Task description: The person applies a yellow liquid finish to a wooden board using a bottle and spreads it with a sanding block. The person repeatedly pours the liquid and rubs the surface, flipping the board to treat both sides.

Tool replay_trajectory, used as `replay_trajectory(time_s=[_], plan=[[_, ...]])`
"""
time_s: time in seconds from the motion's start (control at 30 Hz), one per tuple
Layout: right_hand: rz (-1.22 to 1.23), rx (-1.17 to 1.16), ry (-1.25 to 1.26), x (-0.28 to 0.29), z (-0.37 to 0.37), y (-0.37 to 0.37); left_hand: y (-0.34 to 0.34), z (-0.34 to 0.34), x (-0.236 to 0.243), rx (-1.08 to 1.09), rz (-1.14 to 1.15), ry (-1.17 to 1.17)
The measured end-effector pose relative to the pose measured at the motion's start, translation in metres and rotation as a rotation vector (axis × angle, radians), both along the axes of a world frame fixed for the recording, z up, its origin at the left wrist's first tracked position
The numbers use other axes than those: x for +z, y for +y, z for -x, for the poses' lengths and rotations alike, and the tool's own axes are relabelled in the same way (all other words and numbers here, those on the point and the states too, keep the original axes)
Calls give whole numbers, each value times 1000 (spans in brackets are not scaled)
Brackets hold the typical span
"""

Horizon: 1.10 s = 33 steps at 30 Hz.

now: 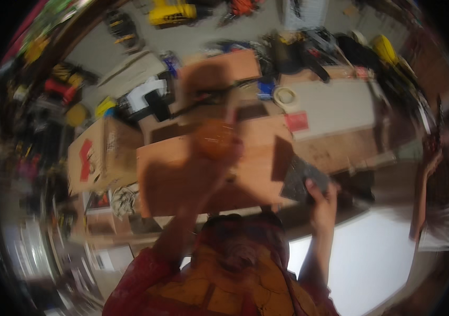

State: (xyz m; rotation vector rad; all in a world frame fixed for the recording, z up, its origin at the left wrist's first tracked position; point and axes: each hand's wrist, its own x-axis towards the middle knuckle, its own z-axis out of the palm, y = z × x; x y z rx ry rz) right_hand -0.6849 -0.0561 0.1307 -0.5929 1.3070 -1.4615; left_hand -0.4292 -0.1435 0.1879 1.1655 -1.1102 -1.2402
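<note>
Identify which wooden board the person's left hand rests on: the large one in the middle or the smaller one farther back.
The large board in the middle: the blurred left hand lies across its top edge, while the smaller board lies farther back, beyond the hand.

- Grey concrete floor (pixel 193 39), strewn with clutter.
- Yellow power tool (pixel 172 13) at far edge; orange tool (pixel 243 6) beside it.
- Open cardboard box (pixel 100 155) at left.
- Pale board (pixel 335 105) with tape roll (pixel 286 96) and red card (pixel 296 121).
- White sheet (pixel 361 258) lower right.
- Dim, warm light; edges blurred.
</note>
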Motion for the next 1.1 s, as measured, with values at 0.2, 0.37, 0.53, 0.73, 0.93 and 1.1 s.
replay_trajectory(time_s=[0.2,0.37,0.53,0.73,0.93,1.1], plan=[[19,218,-8,-31,30,-40,-5,52,-6,46,242,-368],[3,345,-75,-32,41,-73,2,59,0,122,139,-133],[66,508,-151,-26,38,-94,8,49,-13,308,24,714],[162,391,9,-34,38,-109,1,19,-39,569,139,624],[159,355,-148,-40,52,-92,-16,30,-36,458,164,592],[104,426,58,-40,65,-75,-20,40,-39,411,128,571]])
